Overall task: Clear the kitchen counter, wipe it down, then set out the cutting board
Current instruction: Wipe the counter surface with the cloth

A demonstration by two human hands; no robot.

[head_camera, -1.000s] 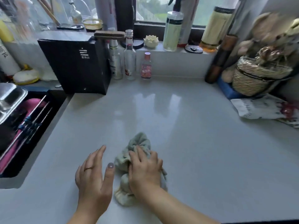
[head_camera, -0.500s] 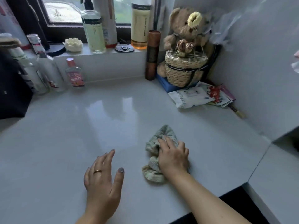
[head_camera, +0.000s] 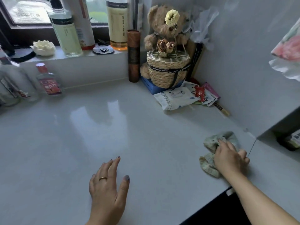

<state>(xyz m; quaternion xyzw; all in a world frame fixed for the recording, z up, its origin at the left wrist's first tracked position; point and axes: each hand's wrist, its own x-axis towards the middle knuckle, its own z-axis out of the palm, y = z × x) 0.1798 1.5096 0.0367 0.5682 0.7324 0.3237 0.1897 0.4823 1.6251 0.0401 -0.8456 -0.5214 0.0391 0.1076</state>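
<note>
A crumpled pale green cloth [head_camera: 211, 148] lies on the white counter [head_camera: 113, 124] near its right end, close to the wall corner. My right hand [head_camera: 230, 158] presses down on the cloth with fingers closed over it. My left hand [head_camera: 108, 190], with a ring on one finger, rests flat on the counter near the front edge, fingers apart and holding nothing. No cutting board is in view.
In the back right corner stand a teddy bear in a woven basket [head_camera: 167, 70], a brown tube [head_camera: 134, 56] and a wipes pack [head_camera: 175, 98] with sachets. Small bottles [head_camera: 48, 80] stand at back left. Tall bottles [head_camera: 66, 31] line the window sill.
My right hand has slid the cloth to the right, from the counter's middle to near the right wall. The view has turned right; the sink and black box are out of frame.
</note>
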